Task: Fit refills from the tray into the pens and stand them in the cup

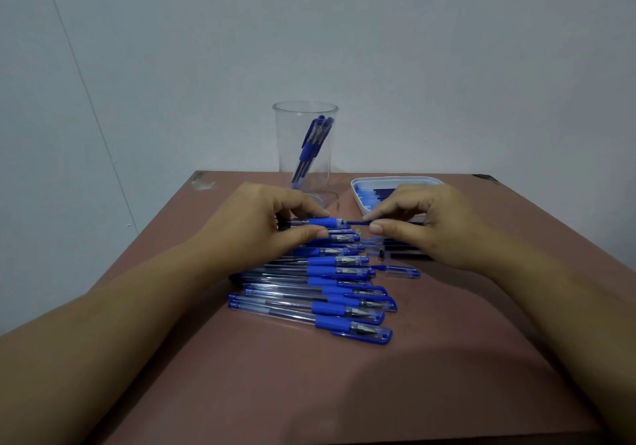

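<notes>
Head view shows the left hand (pixel 272 217) pinching a pen barrel (pixel 321 222) above the counter (pixel 447 341). The right hand (pixel 423 224) pinches a refill (pixel 356 222) at its open end, near the tray (pixel 395 180) and cup (pixel 285 142). Keeping both in line should let it slide home.

A table (pixel 344 393) with a matt reddish-brown top fills the lower half of the view. At its far left corner is a pale scuff (pixel 203 181) where the surface is worn. At its far right corner is a small dark chip (pixel 485 178). A soft shadow lies across the near part of the top. Behind the table rises a plain pale grey-blue wall (pixel 447 49). Left of the table, a thin seam (pixel 86 83) runs down the wall at a slant, reaching below the level of the table's far edge.
</notes>
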